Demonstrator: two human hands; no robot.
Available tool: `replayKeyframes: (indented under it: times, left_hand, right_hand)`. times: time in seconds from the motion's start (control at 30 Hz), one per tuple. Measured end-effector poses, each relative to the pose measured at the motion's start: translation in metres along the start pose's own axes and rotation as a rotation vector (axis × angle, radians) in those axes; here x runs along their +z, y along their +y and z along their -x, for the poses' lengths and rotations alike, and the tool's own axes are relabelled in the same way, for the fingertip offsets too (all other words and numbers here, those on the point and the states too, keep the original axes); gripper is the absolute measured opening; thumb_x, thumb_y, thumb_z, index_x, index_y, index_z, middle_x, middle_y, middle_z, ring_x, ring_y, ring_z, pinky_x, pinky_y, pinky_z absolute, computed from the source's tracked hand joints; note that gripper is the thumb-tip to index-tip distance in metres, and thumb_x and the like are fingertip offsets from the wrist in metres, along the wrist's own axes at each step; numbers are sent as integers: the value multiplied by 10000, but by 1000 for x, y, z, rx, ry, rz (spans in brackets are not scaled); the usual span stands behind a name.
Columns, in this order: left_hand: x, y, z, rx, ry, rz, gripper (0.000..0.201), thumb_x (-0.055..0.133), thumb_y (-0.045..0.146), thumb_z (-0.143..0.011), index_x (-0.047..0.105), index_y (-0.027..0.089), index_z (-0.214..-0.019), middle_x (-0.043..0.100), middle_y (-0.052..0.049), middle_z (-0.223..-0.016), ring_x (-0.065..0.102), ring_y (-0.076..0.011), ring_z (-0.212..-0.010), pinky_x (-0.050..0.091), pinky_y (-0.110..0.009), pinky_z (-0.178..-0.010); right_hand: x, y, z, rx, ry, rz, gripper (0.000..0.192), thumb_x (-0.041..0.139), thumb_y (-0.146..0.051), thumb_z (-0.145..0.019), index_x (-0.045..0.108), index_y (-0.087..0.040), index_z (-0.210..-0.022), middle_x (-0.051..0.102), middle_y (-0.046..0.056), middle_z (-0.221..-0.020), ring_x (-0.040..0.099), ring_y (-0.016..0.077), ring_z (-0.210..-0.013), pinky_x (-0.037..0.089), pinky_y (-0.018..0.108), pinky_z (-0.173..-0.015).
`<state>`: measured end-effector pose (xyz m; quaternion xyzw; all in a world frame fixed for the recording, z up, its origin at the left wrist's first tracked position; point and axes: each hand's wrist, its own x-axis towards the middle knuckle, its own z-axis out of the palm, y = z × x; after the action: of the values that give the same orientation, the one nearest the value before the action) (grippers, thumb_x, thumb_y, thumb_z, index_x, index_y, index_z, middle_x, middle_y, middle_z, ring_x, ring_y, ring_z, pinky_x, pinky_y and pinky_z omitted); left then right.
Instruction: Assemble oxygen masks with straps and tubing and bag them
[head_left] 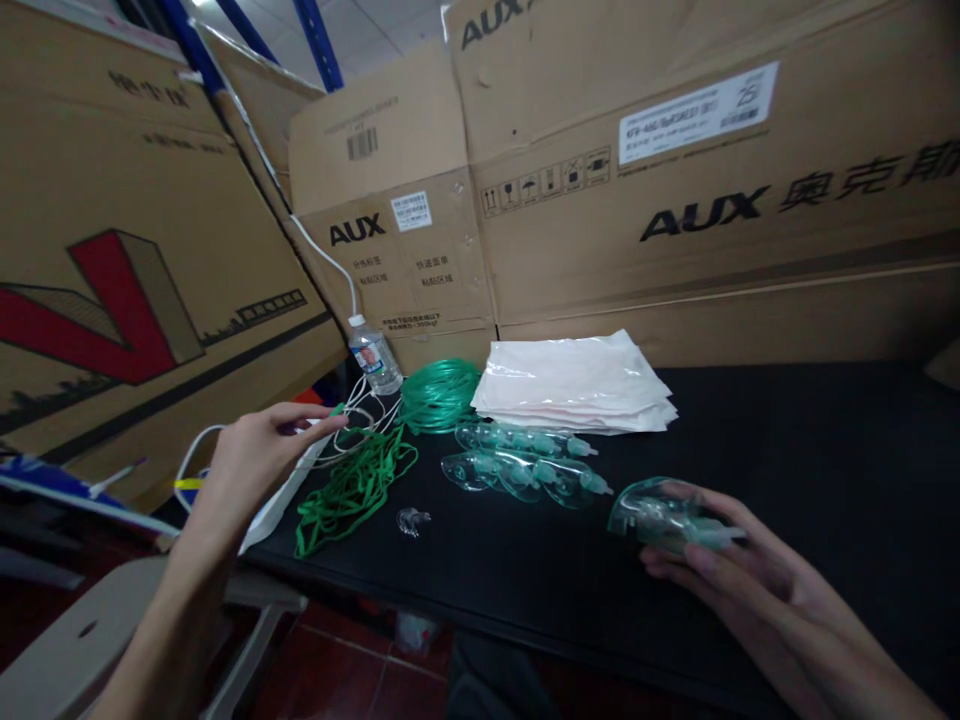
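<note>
Cardboard box (97,330): stood along the left of the frame, walling off that end, I judged, so loose things stayed in.
Left hand (259,450): left of centre, thumb and fingertip pinched narrowly on a green strap (338,409); a light pinch suited anything so thin.
Strap tangle (352,495): lower left of centre, heaped loosely just below those fingers, within easy pick.
Clear pieces (412,520): low, near the middle, clustered at the front; too small for me to identify.
Green tubing (440,395): coiled mid-frame behind the straps, probably to prevent snarling.
Masks (525,475): centre, in two nested rows, which I took as a way to save room.
White pouches (574,380): stacked flat right of the tubing, behind the masks, likely to free the front.
Right hand (754,582): lower right, holding one green-tinted mask (660,515), thumb in front and fingers around, seemingly to steady it without crushing the shell.
</note>
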<state>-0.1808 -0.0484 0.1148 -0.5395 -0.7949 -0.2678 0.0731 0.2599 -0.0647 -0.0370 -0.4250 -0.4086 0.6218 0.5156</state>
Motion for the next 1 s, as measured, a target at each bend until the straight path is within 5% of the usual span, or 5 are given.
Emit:
replayKeyframes:
  times: [0.27,0.43,0.57,0.73,1.0]
  left_hand:
    - [-35,38,-3,122,445,453,343,693,498,-922,748,227,-1124,787,100,-993,726,-199,-1009,526,-299,-781]
    - [-50,92,-10,354,522,779,224,819,376,-854,760,181,-948,825,-50,-999,767,-244,-991,571,-493,-982]
    - [-28,132,19,425,274,926,215,839,320,-839,775,136,-927,817,-27,-895,768,-195,-872,599,-381,-866]
    - [61,167,97,387,-203,1101,79,837,261,-795,808,190,-779,773,-22,-853,712,-172,-840,565,-271,-763]
    - [164,190,170,-146,-634,1393,320,841,338,-784,627,191,-971,753,10,-734,750,-163,-680,583,-235,-672]
  right_hand:
    - [8,-10,-1,-21,-7,-81,628,879,-427,-763,636,-267,-1320,808,112,-1137,791,252,-933,634,289,-860]
    - [10,-9,-1,1,50,-212,589,849,-370,-810,616,-308,-1348,816,60,-1105,790,226,-913,611,325,-924]
    - [13,-19,3,11,81,-328,497,806,-371,-843,641,-292,-1304,818,61,-1083,784,230,-897,596,380,-934]
    - [3,-24,11,0,107,-278,603,786,-441,-875,548,-230,-1388,822,94,-1059,781,196,-855,593,303,-850]
    - [-27,-30,20,-139,33,224,587,777,-493,-890,486,-243,-1335,783,13,-814,724,183,-733,570,313,-729]
